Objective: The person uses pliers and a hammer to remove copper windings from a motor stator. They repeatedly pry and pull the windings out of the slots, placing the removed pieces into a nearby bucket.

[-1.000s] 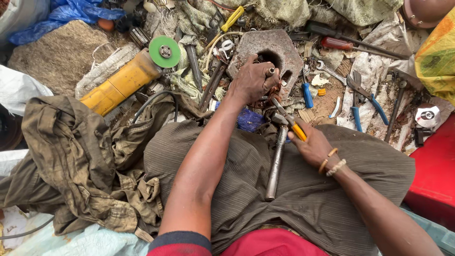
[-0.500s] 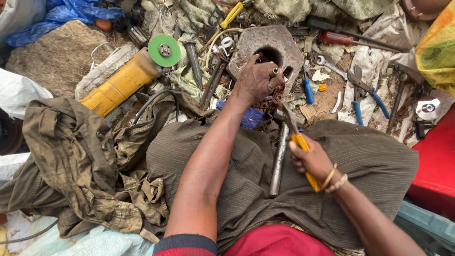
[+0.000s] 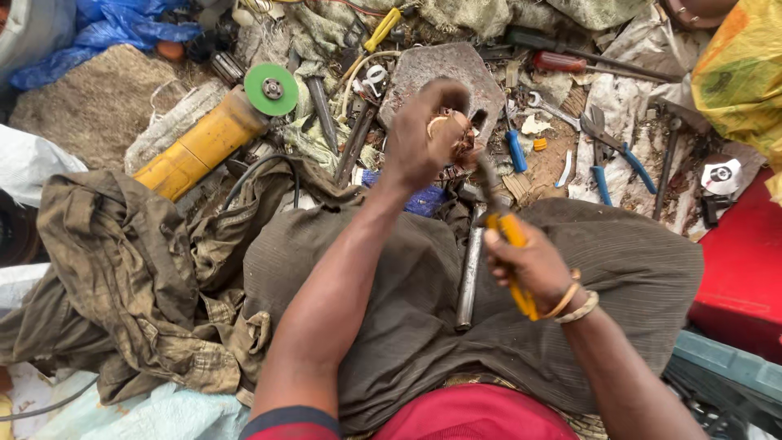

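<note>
My left hand (image 3: 419, 138) is closed around a small coppery part (image 3: 462, 140), held just above a thick, worn metal plate (image 3: 444, 69). My right hand (image 3: 533, 262) grips a yellow-handled tool (image 3: 511, 236). Its dark shaft points up and its tip touches the part. A steel rod (image 3: 470, 269) lies along my lap between the two forearms, on the grey-brown cloth over my legs.
A yellow angle grinder with a green disc (image 3: 208, 143) lies to the left. Blue-handled pliers (image 3: 612, 159), a red-handled screwdriver (image 3: 562, 61) and spanners litter the ground ahead. A red box (image 3: 741, 269) stands at the right and a crumpled olive cloth (image 3: 122, 269) at the left.
My right hand has shifted its grip along the yellow handle and brought the tool's tip up to the part. My left hand has lifted slightly off the plate.
</note>
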